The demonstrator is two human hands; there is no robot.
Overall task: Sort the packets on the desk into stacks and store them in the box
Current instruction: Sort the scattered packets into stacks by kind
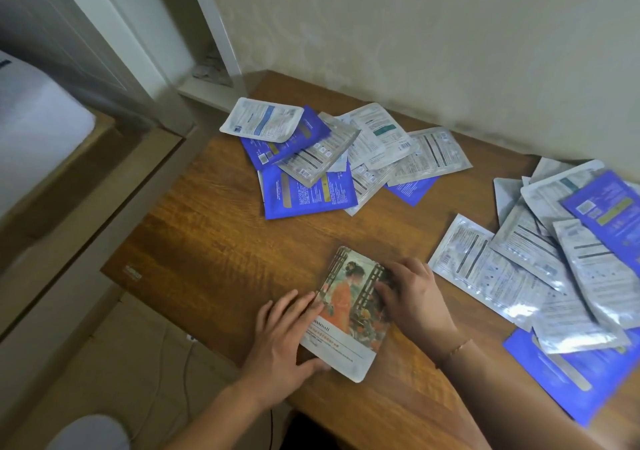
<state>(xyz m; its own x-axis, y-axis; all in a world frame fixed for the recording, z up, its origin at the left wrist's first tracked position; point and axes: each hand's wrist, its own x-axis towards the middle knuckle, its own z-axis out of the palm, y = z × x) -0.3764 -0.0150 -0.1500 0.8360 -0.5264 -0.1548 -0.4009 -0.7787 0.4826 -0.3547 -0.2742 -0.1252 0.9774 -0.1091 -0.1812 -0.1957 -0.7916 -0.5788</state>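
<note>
Left hand: my left hand point(285, 333) lies flat along the left edge of the illustrated packet point(349, 314), fingers straight and pressed against its side, thumb at the near corner; nothing is gripped.
Right hand: my right hand point(410, 294) rests on the packet's right side, fingers bent lightly down onto its face, pressing rather than pinching as far as I can tell. A thin bracelet point(457, 347) sits on that wrist.
Illustrated packet: flat on the bench point(207, 242) near its front edge, between my two hands, printed side up with a figure in an orange robe by a lattice window. Whether more packets lie under it I cannot tell.
Far pile: a loose heap of packets point(322, 159) at the back of the bench near the wall, blue ones and silver-white ones overlapping at all angles, printed backs up.
Right pile: a second heap point(554, 262) at my right, mostly silver packets fanned over each other, with a blue packet point(609, 207) on top at the far side and another blue one point(571, 377) underneath at the near side.
Gap: bare wood separates the illustrated packet from both heaps.
Surroundings: a white shelf unit point(204, 51) stands off the bench's back left corner; a bed point(31, 110) with white bedding lies at far left.
</note>
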